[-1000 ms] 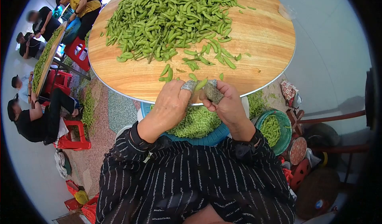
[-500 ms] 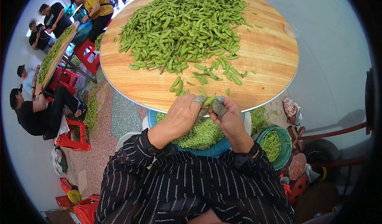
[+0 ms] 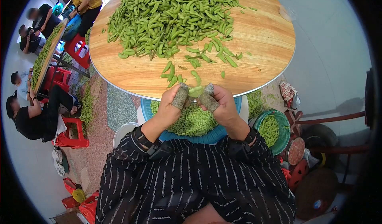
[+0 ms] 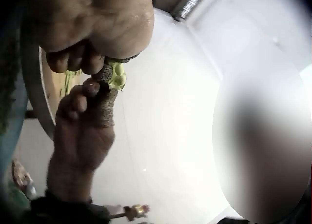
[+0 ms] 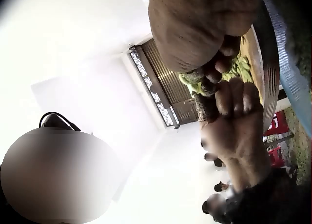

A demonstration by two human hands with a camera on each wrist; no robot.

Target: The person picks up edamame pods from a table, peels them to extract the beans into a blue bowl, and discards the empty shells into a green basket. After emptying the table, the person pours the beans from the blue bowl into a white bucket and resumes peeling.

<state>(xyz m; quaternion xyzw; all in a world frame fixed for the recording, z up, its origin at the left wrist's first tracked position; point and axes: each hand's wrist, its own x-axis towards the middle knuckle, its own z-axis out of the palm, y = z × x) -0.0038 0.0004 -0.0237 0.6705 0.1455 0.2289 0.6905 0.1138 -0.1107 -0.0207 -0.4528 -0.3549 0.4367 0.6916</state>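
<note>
Over the near edge of the round wooden table (image 3: 262, 53), both hands pinch one green soybean pod (image 3: 195, 91) between them. My left hand (image 3: 167, 109) grips its left end and my right hand (image 3: 227, 109) its right end. Each thumb wears a rough grey-brown wrap (image 3: 181, 96). Seen from the left wrist, the pod (image 4: 118, 77) is split, with pale green beans showing. Below the hands, a blue tub (image 3: 146, 108) holds many shelled beans (image 3: 195, 122). Several loose pods (image 3: 171, 73) lie just beyond the fingers.
A large heap of pods (image 3: 171, 21) covers the table's far part. At right stands a green bucket (image 3: 285, 138) of pods; a white bucket (image 3: 119, 134) is at left. People sit and stand around another table (image 3: 51, 49) at far left, near red stools (image 3: 75, 134).
The pod, whole-looking earlier, is now split between the thumbs. My left hand has turned so its wrapped thumb faces up. The head view dipped and came back.
</note>
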